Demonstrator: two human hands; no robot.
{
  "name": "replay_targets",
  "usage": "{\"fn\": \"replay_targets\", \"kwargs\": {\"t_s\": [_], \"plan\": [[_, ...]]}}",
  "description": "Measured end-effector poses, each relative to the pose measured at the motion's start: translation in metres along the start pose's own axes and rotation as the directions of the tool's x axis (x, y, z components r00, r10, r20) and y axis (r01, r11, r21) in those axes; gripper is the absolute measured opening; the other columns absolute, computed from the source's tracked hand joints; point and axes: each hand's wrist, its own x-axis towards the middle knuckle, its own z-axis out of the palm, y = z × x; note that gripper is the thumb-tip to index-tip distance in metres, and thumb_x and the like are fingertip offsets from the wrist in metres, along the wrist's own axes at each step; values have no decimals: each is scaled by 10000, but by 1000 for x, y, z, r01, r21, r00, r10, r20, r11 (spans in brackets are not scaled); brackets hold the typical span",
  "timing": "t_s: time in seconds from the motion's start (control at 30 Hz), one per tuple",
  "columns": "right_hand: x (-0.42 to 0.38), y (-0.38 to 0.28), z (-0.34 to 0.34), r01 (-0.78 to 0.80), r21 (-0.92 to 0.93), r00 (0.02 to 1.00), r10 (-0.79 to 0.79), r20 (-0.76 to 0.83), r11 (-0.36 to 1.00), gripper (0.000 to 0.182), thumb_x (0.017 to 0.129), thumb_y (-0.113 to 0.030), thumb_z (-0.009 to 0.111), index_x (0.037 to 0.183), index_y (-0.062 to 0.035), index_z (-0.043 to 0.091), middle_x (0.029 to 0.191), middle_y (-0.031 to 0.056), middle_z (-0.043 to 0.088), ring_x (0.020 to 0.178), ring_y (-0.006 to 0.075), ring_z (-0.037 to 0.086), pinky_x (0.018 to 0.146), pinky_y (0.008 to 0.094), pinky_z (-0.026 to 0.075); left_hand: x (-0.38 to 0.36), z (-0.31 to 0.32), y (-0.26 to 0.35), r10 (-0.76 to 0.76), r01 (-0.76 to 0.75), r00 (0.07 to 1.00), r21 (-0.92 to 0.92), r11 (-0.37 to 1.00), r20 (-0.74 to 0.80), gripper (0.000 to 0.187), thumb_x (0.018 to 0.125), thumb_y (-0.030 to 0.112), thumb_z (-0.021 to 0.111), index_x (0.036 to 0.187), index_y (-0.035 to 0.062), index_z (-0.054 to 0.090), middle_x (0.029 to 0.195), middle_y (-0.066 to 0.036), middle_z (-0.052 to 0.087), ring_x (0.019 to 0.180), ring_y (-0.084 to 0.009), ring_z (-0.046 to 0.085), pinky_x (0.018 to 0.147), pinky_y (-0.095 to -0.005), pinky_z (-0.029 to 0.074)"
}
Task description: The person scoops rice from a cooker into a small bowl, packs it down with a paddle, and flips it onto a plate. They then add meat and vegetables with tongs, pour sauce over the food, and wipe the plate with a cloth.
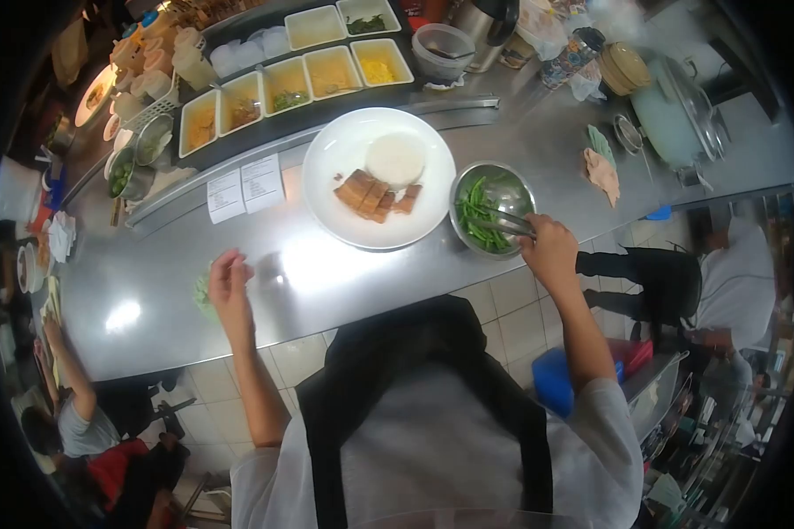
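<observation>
My right hand [551,251] is closed round a pair of metal tongs [512,222], whose tips reach into a steel bowl [525,189]. Green beans [476,216] lie in that bowl, mostly on its left side. Left of the bowl stands a large white plate [326,167], bearing a round mound of white rice [395,159] and sliced browned meat [366,196]. My left hand [230,282] hovers over the counter's near side with fingers loosely bent and nothing seen in it. A crumpled green cloth [204,291] lies beside it.
White tubs [287,93] of chopped ingredients line the back of the steel counter [150,300]. Two paper slips [244,188] lie before them. Squeeze bottles [190,62] stand back left, a large lidded pot [675,110] at right. Other people [736,273] are at both sides.
</observation>
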Motion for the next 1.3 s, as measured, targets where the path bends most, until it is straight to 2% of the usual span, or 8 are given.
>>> {"fn": "replay_targets", "kwargs": {"t_s": [0.13, 0.33, 0.43, 0.53, 0.77, 0.87, 0.97, 1.3], "plan": [[-5, -17, -12, -190, -45, 981, 191, 25, 981, 238, 667, -178, 684, 882, -79, 664, 821, 120, 632, 774, 292, 613, 672, 384, 476, 20, 17, 3, -80, 62, 981, 107, 992, 174, 216, 879, 125, 514, 1065, 16, 536, 860, -43, 567, 731, -97, 517, 657, -223, 441], [-15, 2, -41, -329, 110, 935, 340, -103, 938, 281, 667, -243, 708, 903, -93, 681, 781, 138, 638, 718, 294, 619, 651, 361, 468, 19, 87, -32, -413, 400, 801, 125, 908, 433, 531, 895, 283, 494, 1296, 7, 281, 864, -121, 570, 607, -153, 583, 523, -251, 500], [-5, 6, -58, -369, 298, 911, 406, -70, 880, 309, 658, -260, 719, 900, -71, 680, 755, 154, 641, 698, 300, 620, 642, 341, 459, 12, 116, -28, -323, 330, 797, 80, 941, 510, 465, 884, 129, 474, 1274, -14, 263, 947, -173, 547, 635, -175, 601, 502, -253, 522], [21, -25, -82, -197, 297, 970, 230, -77, 934, 292, 669, -230, 700, 887, -38, 674, 776, 165, 645, 709, 285, 623, 641, 327, 456, 11, 125, -42, -157, 227, 883, -110, 968, 443, 462, 825, 21, 458, 1252, -27, 288, 910, -175, 574, 708, -182, 610, 519, -265, 527], [91, -100, -34, 230, -57, 973, -232, -23, 972, 138, 662, -170, 664, 739, -55, 660, 695, 136, 624, 680, 299, 617, 617, 390, 476, 41, 105, -36, -177, 154, 854, 88, 984, 490, 467, 801, -29, 445, 1246, -38, 304, 915, -173, 582, 713, -222, 623, 543, -285, 551], [104, -125, -15, 410, -114, 912, -410, 31, 905, 183, 658, -169, 669, 817, -80, 673, 710, 122, 627, 674, 294, 611, 615, 392, 473, 47, 93, -21, -262, 288, 805, 36, 957, 533, 486, 804, -13, 477, 1263, -40, 322, 885, -153, 591, 671, -188, 609, 548, -275, 533], [106, -140, -25, 386, -186, 920, -364, 143, 903, 222, 651, -162, 671, 863, -96, 672, 739, 117, 633, 711, 290, 615, 646, 389, 476, 47, 84, -17, -296, 242, 793, 170, 955, 533, 522, 818, 40, 523, 1289, -45, 315, 864, -131, 601, 631, -148, 583, 549, -254, 502], [115, -124, -21, 310, -147, 947, -292, 132, 939, 241, 663, -178, 666, 892, -103, 671, 806, 120, 639, 758, 286, 616, 697, 384, 477, 31, 46, -29, -349, 363, 846, 45, 931, 402, 478, 831, 82, 543, 1258, -44, 369, 860, -113, 589, 648, -122, 556, 596, -242, 497]]}}
